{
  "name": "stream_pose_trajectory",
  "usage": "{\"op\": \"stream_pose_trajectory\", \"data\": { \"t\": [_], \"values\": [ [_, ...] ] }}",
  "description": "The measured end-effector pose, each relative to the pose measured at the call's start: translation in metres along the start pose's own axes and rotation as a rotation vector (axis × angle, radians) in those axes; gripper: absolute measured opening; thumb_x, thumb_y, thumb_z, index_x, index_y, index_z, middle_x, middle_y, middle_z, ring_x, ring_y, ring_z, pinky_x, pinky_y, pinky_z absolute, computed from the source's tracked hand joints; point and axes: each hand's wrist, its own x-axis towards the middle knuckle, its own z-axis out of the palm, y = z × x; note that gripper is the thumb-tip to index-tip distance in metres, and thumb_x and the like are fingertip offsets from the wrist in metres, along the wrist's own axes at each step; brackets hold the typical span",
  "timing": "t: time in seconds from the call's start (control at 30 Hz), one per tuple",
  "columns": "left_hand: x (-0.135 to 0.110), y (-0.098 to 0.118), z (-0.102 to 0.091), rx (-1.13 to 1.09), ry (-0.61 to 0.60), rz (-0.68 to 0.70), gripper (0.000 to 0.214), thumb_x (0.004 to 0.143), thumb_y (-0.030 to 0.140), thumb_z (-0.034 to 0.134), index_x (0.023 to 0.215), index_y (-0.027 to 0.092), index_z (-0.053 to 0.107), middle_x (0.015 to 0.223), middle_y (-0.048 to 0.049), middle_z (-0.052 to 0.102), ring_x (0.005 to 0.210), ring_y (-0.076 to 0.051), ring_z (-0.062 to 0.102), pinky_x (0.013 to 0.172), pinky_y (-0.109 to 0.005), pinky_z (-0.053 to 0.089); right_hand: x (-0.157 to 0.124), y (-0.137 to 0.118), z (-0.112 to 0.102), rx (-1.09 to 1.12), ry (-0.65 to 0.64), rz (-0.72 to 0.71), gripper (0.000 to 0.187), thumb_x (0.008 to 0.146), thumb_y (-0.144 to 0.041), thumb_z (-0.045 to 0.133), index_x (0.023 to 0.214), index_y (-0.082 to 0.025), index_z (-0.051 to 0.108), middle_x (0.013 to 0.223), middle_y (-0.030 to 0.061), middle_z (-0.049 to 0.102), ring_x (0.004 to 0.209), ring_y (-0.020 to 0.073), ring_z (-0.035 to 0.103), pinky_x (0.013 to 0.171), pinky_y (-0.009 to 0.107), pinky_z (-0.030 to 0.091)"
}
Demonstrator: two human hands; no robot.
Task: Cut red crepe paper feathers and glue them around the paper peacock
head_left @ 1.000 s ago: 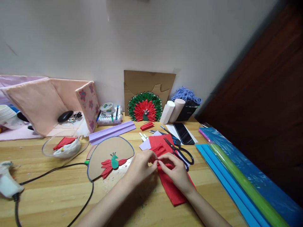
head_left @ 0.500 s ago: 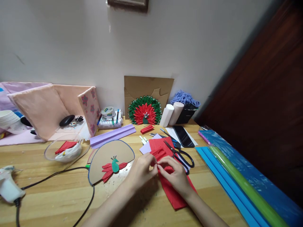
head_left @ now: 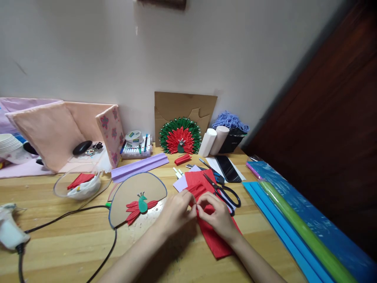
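My left hand [head_left: 180, 206] and my right hand [head_left: 216, 214] meet fingertip to fingertip in front of me. Both are closed in a pinch on a small bit of red crepe paper, mostly hidden by the fingers. Under them lies a long red crepe paper strip [head_left: 215, 241], and a folded red sheet [head_left: 200, 179] is just beyond. Black-handled scissors [head_left: 222, 192] rest open on the paper, right of my right hand. Left of my left hand is a rounded cardboard piece [head_left: 123, 200] with a blue edge, bearing a green paper bird [head_left: 143, 205] with red petals.
A finished red and green peacock [head_left: 180, 137] leans at the wall. A phone [head_left: 228, 169], two white rolls [head_left: 207, 142] and blue yarn [head_left: 231, 121] stand back right. Left are a clear bowl [head_left: 63, 190], a glue gun [head_left: 11, 228] with its black cable, and markers [head_left: 137, 150]. Rolled paper [head_left: 294, 212] lines the right.
The fingers of my right hand have curled a little more, still pinched against my left fingertips. The whole view has shifted slightly; the things on the table lie as before.
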Motion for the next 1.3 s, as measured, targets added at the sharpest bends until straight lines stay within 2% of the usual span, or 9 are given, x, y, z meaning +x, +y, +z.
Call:
{"op": "stream_pose_trajectory", "data": {
  "t": [0.4,0.6,0.73,0.9,1.03,1.13,1.3],
  "values": [
    [0.001,-0.004,-0.002,-0.088,0.023,0.015,0.008,0.077,0.015,0.049,0.080,0.018,0.056,0.078,-0.0015,0.063,0.069,-0.012,0.057,0.062,-0.022,0.043,0.002,0.006,-0.008,-0.062,0.026,-0.048,0.008,0.080,-0.013,0.054,0.076,-0.021,0.055,0.073,0.0016,0.058,0.069,0.0158,0.057,0.064,0.027,0.047],
    [0.003,-0.011,-0.005,-0.116,0.098,0.005,0.007,0.078,0.015,0.050,0.078,0.017,0.056,0.075,-0.0010,0.062,0.066,-0.011,0.055,0.060,-0.021,0.042,0.004,0.013,-0.014,0.025,0.154,0.053,0.005,0.082,-0.019,0.054,0.077,-0.020,0.055,0.076,0.0025,0.059,0.069,0.0160,0.058,0.067,0.028,0.049],
    [0.003,-0.008,-0.002,-0.159,0.056,-0.034,0.008,0.079,0.017,0.050,0.080,0.018,0.058,0.077,-0.0012,0.064,0.068,-0.011,0.057,0.061,-0.021,0.043,0.003,0.009,-0.008,0.136,0.067,0.079,0.006,0.083,-0.023,0.056,0.088,-0.019,0.057,0.087,0.0046,0.063,0.081,0.0175,0.062,0.075,0.030,0.051],
    [0.001,-0.001,0.002,-0.145,0.032,-0.046,0.006,0.077,0.018,0.052,0.077,0.018,0.058,0.077,-0.0015,0.065,0.068,-0.012,0.057,0.062,-0.022,0.043,0.001,0.001,-0.004,0.037,0.000,0.000,0.006,0.085,-0.021,0.054,0.080,-0.020,0.058,0.078,0.0026,0.061,0.075,0.0166,0.060,0.070,0.028,0.048],
    [0.002,-0.002,0.003,-0.135,0.023,-0.039,0.005,0.075,0.016,0.053,0.076,0.017,0.058,0.075,-0.0008,0.064,0.067,-0.012,0.056,0.061,-0.022,0.043,0.001,0.002,-0.006,-0.030,-0.038,-0.040,0.006,0.086,-0.019,0.052,0.082,-0.021,0.057,0.079,0.0026,0.060,0.075,0.0166,0.058,0.069,0.028,0.046],
    [0.003,-0.006,-0.001,-0.129,0.036,-0.029,0.007,0.074,0.014,0.051,0.076,0.017,0.057,0.073,-0.0002,0.062,0.065,-0.011,0.055,0.060,-0.021,0.042,0.001,0.005,-0.009,-0.051,-0.034,-0.044,0.006,0.085,-0.018,0.052,0.081,-0.021,0.055,0.078,0.0023,0.060,0.075,0.0164,0.058,0.070,0.028,0.046],
    [0.007,-0.009,-0.013,-0.159,0.122,-0.070,0.006,0.074,0.015,0.051,0.073,0.016,0.057,0.068,-0.0002,0.061,0.060,-0.010,0.054,0.058,-0.021,0.042,0.004,0.007,-0.013,-0.042,0.029,-0.022,0.005,0.084,-0.017,0.053,0.081,-0.020,0.055,0.079,0.0030,0.061,0.076,0.0169,0.058,0.072,0.029,0.046]
  ]
}}
